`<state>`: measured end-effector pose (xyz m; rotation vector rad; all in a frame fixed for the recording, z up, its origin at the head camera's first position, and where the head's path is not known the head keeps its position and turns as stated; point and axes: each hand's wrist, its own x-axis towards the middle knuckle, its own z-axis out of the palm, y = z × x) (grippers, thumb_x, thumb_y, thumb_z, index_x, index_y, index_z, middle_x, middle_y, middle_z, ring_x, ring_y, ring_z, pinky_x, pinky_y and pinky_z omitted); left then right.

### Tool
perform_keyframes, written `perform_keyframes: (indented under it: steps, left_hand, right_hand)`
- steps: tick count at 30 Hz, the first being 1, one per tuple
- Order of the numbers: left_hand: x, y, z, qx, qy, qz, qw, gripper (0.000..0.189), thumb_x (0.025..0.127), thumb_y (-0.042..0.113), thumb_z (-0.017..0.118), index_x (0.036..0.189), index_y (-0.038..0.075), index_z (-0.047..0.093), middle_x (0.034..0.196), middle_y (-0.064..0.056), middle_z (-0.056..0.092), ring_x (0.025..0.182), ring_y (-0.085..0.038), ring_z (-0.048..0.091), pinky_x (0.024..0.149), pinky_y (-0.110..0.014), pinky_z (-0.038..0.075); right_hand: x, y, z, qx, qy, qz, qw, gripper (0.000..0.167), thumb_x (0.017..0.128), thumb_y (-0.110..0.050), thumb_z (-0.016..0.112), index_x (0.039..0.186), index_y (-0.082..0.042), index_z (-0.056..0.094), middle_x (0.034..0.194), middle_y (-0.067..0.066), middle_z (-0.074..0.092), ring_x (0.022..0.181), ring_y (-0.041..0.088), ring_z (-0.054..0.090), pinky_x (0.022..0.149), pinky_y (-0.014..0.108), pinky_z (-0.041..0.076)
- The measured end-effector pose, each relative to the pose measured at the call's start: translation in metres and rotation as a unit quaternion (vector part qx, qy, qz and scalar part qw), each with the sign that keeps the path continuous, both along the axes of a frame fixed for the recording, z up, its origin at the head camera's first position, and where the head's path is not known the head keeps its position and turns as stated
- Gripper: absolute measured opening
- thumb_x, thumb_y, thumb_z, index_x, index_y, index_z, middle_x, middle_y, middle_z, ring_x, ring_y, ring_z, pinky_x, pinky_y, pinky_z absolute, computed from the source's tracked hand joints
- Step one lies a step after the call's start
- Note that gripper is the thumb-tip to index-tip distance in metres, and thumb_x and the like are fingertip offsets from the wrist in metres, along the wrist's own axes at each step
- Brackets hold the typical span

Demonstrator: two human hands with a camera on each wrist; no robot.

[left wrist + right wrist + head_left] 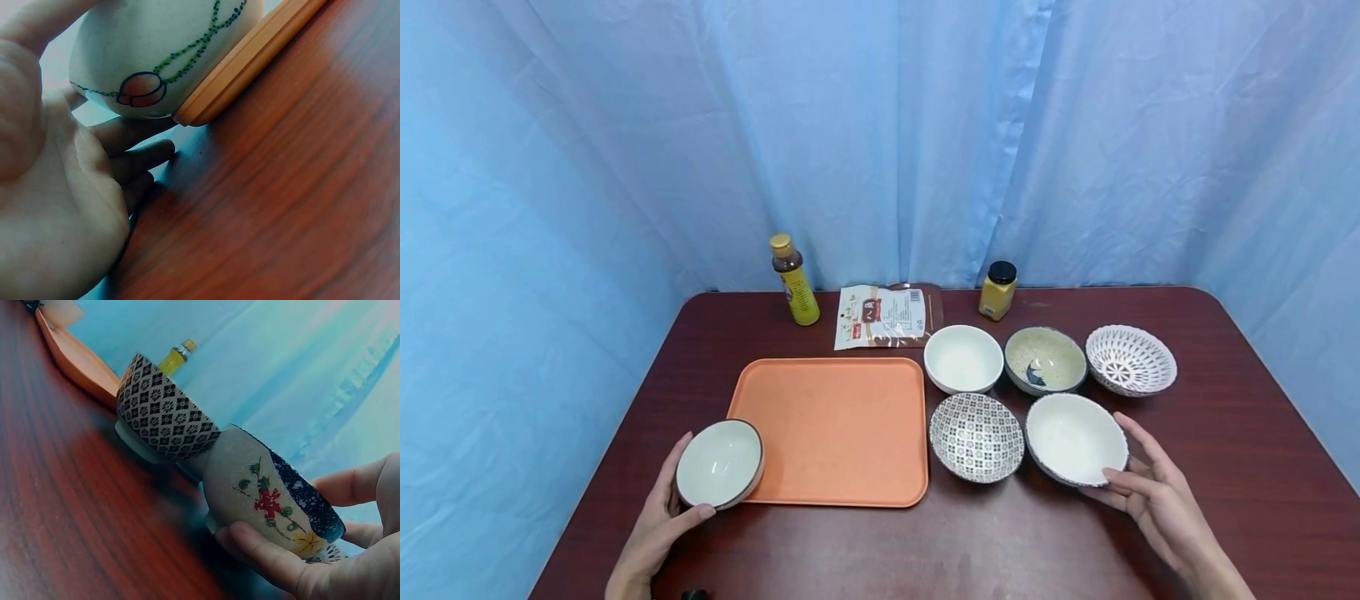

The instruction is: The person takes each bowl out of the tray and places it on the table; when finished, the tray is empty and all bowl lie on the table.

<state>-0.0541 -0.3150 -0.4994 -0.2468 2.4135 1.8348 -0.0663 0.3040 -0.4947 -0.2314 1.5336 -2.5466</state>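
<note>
At the tray's near left corner, my left hand grips a white bowl with a dark rim, thumb at the near side and fingers around the left. Its outside, in the left wrist view, carries a red bud and a dotted green line, and overlaps the edge of the orange tray. My right hand holds another white bowl by its right side. The right wrist view shows red and yellow flowers and a speckled dark-blue band on that bowl. Beside it stands a black-and-white patterned bowl.
Behind these stand a plain white bowl, a beige bowl with a dark blue mark, and a white patterned bowl. Farther back are a yellow-capped bottle, a packet and a black-lidded yellow jar. Blue curtains enclose the table.
</note>
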Motion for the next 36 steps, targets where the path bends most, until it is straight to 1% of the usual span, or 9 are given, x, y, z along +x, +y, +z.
perform_keyframes:
  steps: [4, 10, 14, 17, 21, 25, 29, 31, 36]
  left_hand:
    - [-0.001, 0.0, 0.0, 0.005, 0.002, -0.001, 1.0, 0.103, 0.084, 0.003, 0.072, 0.162, 0.029, 0.011, 0.169, -0.002, 0.008, 0.135, 0.012, 0.02, 0.119, -0.06, 0.011]
    - [0.0, 0.0, 0.0, 0.001, 0.001, 0.001, 1.0, 0.102, 0.084, 0.003, 0.071, 0.162, 0.03, 0.011, 0.169, 0.0, 0.009, 0.135, 0.014, 0.02, 0.119, -0.043, 0.015]
    - [0.0, -0.001, 0.0, 0.0, 0.0, 0.001, 1.0, 0.102, 0.085, 0.004, 0.071, 0.163, 0.03, 0.01, 0.169, -0.001, 0.008, 0.135, 0.013, 0.02, 0.119, -0.042, 0.015]
    - [0.0, -0.001, 0.001, 0.001, -0.001, 0.0, 1.0, 0.102, 0.085, 0.004, 0.071, 0.162, 0.03, 0.01, 0.169, -0.002, 0.008, 0.136, 0.013, 0.02, 0.12, -0.047, 0.014]
    - [0.0, 0.0, 0.0, -0.002, -0.002, -0.001, 1.0, 0.101, 0.086, 0.005, 0.071, 0.162, 0.03, 0.01, 0.169, -0.003, 0.008, 0.136, 0.012, 0.02, 0.117, -0.043, 0.017]
    - [0.0, 0.001, 0.0, 0.001, -0.005, 0.0, 1.0, 0.102, 0.085, 0.005, 0.072, 0.162, 0.03, 0.01, 0.169, -0.005, 0.008, 0.135, 0.012, 0.021, 0.119, -0.051, 0.015]
    - [-0.001, 0.001, 0.001, 0.006, -0.003, -0.001, 1.0, 0.103, 0.085, 0.004, 0.072, 0.162, 0.03, 0.01, 0.169, -0.005, 0.007, 0.135, 0.012, 0.02, 0.118, -0.061, 0.011]
    - [-0.001, 0.0, 0.001, 0.004, -0.004, -0.001, 1.0, 0.102, 0.085, 0.005, 0.072, 0.162, 0.03, 0.01, 0.169, -0.005, 0.008, 0.135, 0.013, 0.02, 0.119, -0.057, 0.011]
    - [-0.001, 0.0, 0.001, 0.004, -0.004, -0.001, 1.0, 0.102, 0.085, 0.005, 0.072, 0.163, 0.03, 0.01, 0.169, -0.004, 0.008, 0.135, 0.013, 0.02, 0.119, -0.053, 0.012]
  right_hand:
    - [-0.001, 0.0, -0.003, -0.002, -0.01, -0.005, 0.9999, 0.073, 0.097, 0.02, 0.033, 0.151, -0.028, 0.034, 0.129, -0.011, 0.061, 0.11, 0.014, 0.068, 0.082, 0.04, 0.06]
    - [0.0, -0.001, -0.007, 0.01, -0.01, -0.002, 0.9999, 0.073, 0.099, 0.017, 0.033, 0.157, -0.026, 0.023, 0.133, -0.016, 0.055, 0.112, 0.013, 0.068, 0.084, 0.039, 0.06]
    - [0.001, 0.0, -0.007, 0.058, -0.016, 0.018, 0.998, 0.074, 0.103, 0.009, 0.033, 0.161, -0.028, 0.005, 0.156, -0.009, 0.022, 0.114, 0.01, 0.066, 0.085, 0.04, 0.059]
    - [0.001, 0.002, -0.005, 0.098, -0.025, 0.033, 0.9943, 0.073, 0.106, 0.002, 0.031, 0.16, -0.035, -0.002, 0.16, -0.006, 0.0, 0.111, 0.013, 0.069, 0.084, 0.041, 0.06]
    - [0.001, 0.008, 0.0, 0.148, -0.04, 0.008, 0.9881, 0.071, 0.107, -0.003, 0.034, 0.16, -0.037, 0.0, 0.145, -0.002, 0.028, 0.103, 0.013, 0.071, 0.08, 0.041, 0.06]
    - [0.001, 0.016, 0.008, 0.185, -0.047, -0.045, 0.9805, 0.071, 0.105, -0.001, 0.041, 0.16, -0.032, 0.008, 0.126, -0.013, 0.046, 0.103, 0.002, 0.067, 0.075, 0.038, 0.061]
    - [0.0, 0.026, 0.021, 0.21, -0.006, -0.083, 0.9741, 0.071, 0.102, 0.004, 0.045, 0.159, -0.024, 0.015, 0.123, -0.023, 0.055, 0.103, -0.004, 0.066, 0.071, 0.031, 0.061]
    - [-0.002, 0.03, 0.03, 0.222, 0.022, -0.099, 0.9698, 0.072, 0.101, 0.006, 0.046, 0.16, -0.021, 0.015, 0.124, -0.024, 0.056, 0.102, -0.005, 0.066, 0.07, 0.027, 0.06]
    - [-0.009, 0.024, 0.056, 0.315, 0.065, -0.142, 0.9363, 0.076, 0.099, 0.004, 0.053, 0.161, -0.017, 0.015, 0.127, -0.025, 0.05, 0.102, -0.012, 0.064, 0.072, 0.016, 0.056]
